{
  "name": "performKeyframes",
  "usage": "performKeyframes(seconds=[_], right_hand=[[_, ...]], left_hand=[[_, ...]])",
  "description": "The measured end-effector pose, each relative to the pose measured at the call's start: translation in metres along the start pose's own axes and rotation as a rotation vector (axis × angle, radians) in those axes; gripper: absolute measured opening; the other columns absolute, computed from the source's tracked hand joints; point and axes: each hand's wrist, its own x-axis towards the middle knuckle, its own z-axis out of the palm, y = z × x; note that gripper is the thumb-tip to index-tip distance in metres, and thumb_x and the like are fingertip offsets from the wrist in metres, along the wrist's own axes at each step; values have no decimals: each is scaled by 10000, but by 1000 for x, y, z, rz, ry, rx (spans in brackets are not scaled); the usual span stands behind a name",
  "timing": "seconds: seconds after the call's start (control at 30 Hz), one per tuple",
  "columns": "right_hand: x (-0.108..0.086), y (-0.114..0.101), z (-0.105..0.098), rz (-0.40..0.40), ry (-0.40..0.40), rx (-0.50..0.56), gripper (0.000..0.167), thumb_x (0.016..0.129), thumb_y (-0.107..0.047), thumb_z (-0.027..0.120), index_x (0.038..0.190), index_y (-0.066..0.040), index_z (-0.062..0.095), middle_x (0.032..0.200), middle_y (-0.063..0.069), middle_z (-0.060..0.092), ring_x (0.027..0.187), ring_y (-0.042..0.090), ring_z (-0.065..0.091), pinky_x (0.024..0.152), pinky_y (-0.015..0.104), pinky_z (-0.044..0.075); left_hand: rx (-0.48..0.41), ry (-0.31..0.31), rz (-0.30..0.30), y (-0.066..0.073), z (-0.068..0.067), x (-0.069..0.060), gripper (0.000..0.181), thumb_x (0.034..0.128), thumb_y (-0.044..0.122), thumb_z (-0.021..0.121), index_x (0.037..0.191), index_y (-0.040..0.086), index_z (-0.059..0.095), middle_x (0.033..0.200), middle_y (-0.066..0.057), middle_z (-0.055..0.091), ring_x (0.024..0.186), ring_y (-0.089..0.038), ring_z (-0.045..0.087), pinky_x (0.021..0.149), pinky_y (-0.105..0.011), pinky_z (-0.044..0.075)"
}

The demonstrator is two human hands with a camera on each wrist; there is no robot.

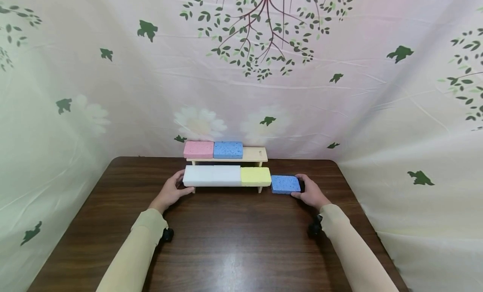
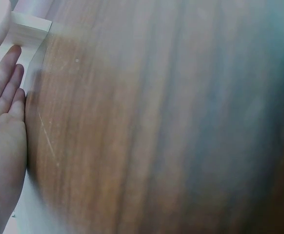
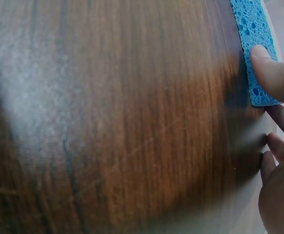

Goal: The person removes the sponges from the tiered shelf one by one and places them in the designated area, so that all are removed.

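Note:
In the head view, my right hand (image 1: 311, 192) grips a blue sponge (image 1: 285, 184) by its right end, thumb in front and fingers behind. The sponge is just right of a yellow sponge (image 1: 255, 176), and the right wrist view shows my thumb (image 3: 263, 61) pressed to its pitted side. My left hand (image 1: 170, 192) is at the left end of a row of white blocks (image 1: 212, 176), thumb in front, with some fingers hidden behind. In the left wrist view its fingers (image 2: 8, 73) extend fairly straight toward a wooden stand (image 2: 33, 28).
Behind the front row, a second low wooden stand (image 1: 254, 153) carries a pink sponge (image 1: 198, 149) and another blue sponge (image 1: 228, 150). Both stands are on a dark wooden table (image 1: 230, 233). A printed cloth (image 1: 151, 86) hangs around the back and sides.

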Motion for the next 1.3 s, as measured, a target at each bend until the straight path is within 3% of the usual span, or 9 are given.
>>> performKeyframes(seconds=[0.47, 0.77, 1.13, 1.3], right_hand=[[2, 2, -1, 8, -20, -45, 846, 951, -191, 806, 1611, -7, 309, 1623, 295, 369, 1517, 484, 319, 1205, 661, 288], [3, -6, -16, -19, -32, 3, 898, 932, -201, 826, 1623, -2, 288, 1614, 290, 384, 1501, 484, 342, 1198, 671, 294], [14, -40, -21, -102, 23, 62, 810, 990, -204, 761, 1630, -23, 299, 1656, 226, 360, 1532, 444, 318, 1184, 666, 326], [23, -59, -16, -128, 54, 76, 791, 1010, -286, 739, 1630, -32, 318, 1640, 216, 391, 1522, 427, 344, 1175, 652, 352]], left_hand=[[9, 3, -19, 1, 0, -1, 805, 922, 70, 815, 1590, -17, 373, 1550, -282, 498, 1502, -455, 377, 1242, -625, 249], [6, 1, -27, 2, 0, 0, 812, 920, 73, 819, 1590, -20, 371, 1551, -283, 496, 1502, -452, 379, 1245, -618, 248], [8, -2, -26, 4, -2, 0, 800, 920, 68, 817, 1586, -16, 382, 1536, -279, 516, 1484, -456, 404, 1231, -632, 268], [21, -3, -39, -12, -1, 7, 818, 927, 79, 813, 1601, -10, 358, 1551, -279, 498, 1488, -461, 394, 1230, -640, 261]])
